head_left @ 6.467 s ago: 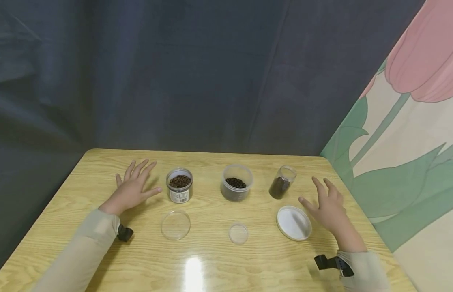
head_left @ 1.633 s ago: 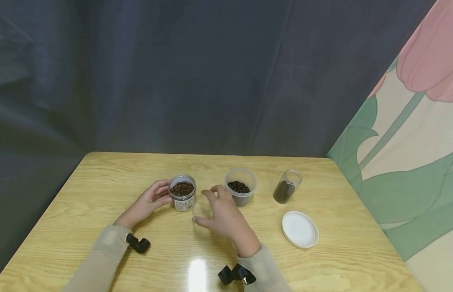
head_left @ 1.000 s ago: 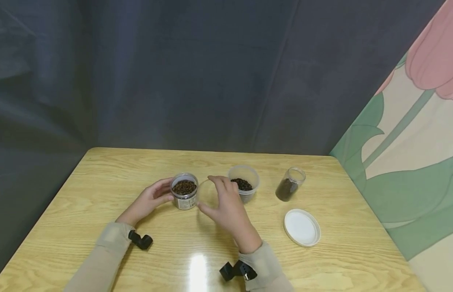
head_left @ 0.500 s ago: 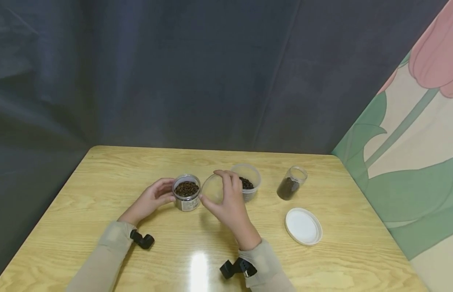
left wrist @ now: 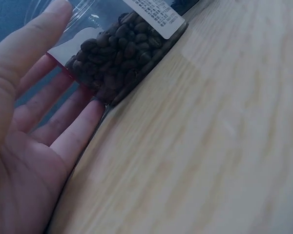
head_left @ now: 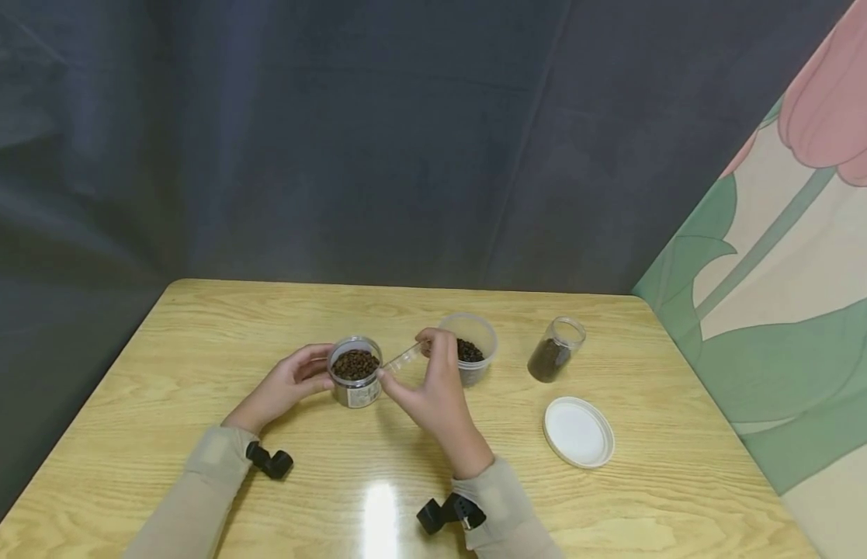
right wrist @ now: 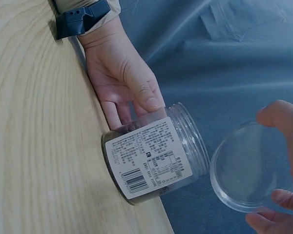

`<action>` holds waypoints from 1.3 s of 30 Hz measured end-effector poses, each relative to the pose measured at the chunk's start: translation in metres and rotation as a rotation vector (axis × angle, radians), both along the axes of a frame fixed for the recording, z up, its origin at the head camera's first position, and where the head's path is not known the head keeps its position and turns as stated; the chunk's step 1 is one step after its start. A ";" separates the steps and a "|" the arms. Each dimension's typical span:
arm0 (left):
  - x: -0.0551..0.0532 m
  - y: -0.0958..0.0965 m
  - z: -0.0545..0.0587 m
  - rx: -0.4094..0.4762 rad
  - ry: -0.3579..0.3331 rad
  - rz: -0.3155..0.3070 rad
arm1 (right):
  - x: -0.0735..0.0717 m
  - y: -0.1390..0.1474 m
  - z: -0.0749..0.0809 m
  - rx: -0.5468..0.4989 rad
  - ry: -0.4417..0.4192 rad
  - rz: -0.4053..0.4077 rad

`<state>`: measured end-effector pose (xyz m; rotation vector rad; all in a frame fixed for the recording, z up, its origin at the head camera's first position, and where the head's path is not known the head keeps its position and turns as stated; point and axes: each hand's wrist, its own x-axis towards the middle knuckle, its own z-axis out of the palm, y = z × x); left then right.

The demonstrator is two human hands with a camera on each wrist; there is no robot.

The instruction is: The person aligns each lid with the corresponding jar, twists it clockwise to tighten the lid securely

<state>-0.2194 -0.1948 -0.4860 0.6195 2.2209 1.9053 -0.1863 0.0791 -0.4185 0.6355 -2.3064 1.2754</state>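
A clear screw-top jar (head_left: pixel 348 394) of coffee beans stands lidless on the table, its printed label facing the front. My left hand (head_left: pixel 282 390) holds it from the left, thumb on the near side and fingers round behind. In the left wrist view the beans (left wrist: pixel 122 51) show through the wall, fingertips against it. My right hand (head_left: pixel 436 392) pinches a clear round lid (head_left: pixel 405 359) by its rim, thumb opposite the fingers. Tilted nearly edge-on in the head view, the lid is just right of the jar's mouth. The right wrist view shows its disc (right wrist: pixel 244 163) beside the threaded neck (right wrist: pixel 189 136).
Behind my right hand, a translucent tub (head_left: pixel 478 330) holds dark beans and is partly covered by that hand. Farther right stands a narrow clear jar (head_left: pixel 548 359) with dark contents. A white lid (head_left: pixel 578 432) lies in front of it. A dark curtain (head_left: pixel 377 147) hangs behind the table.
Both hands were apart over the table at first; the left now holds the jar. The right has lifted the clear lid off the table and, lately, tipped it edge-on beside the jar.
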 end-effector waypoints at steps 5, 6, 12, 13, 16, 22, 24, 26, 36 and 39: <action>0.000 0.001 0.002 -0.020 0.024 0.004 | -0.002 -0.001 -0.003 0.007 0.048 0.016; 0.001 0.000 0.002 -0.025 0.026 0.006 | -0.002 -0.001 -0.004 0.012 0.061 0.020; 0.001 0.000 0.000 -0.015 0.022 0.001 | -0.003 -0.001 -0.004 0.039 0.152 0.017; 0.001 0.000 0.000 -0.010 0.021 -0.002 | -0.003 -0.001 -0.003 0.038 0.149 0.014; 0.000 0.000 -0.001 0.001 0.029 -0.013 | -0.001 -0.001 -0.003 0.030 0.105 0.020; 0.000 -0.001 -0.002 0.005 0.021 -0.026 | 0.001 -0.004 -0.006 0.033 -0.003 0.044; 0.001 -0.001 -0.002 0.002 0.016 -0.026 | 0.001 -0.006 -0.007 0.043 -0.008 0.047; 0.001 -0.002 -0.001 -0.009 0.015 -0.023 | 0.002 -0.008 -0.008 0.056 -0.008 0.051; 0.000 -0.003 -0.001 -0.048 0.023 -0.050 | 0.001 -0.015 -0.013 0.109 -0.017 0.098; 0.001 -0.004 -0.002 -0.065 0.030 -0.060 | 0.000 -0.020 -0.014 0.144 0.007 0.105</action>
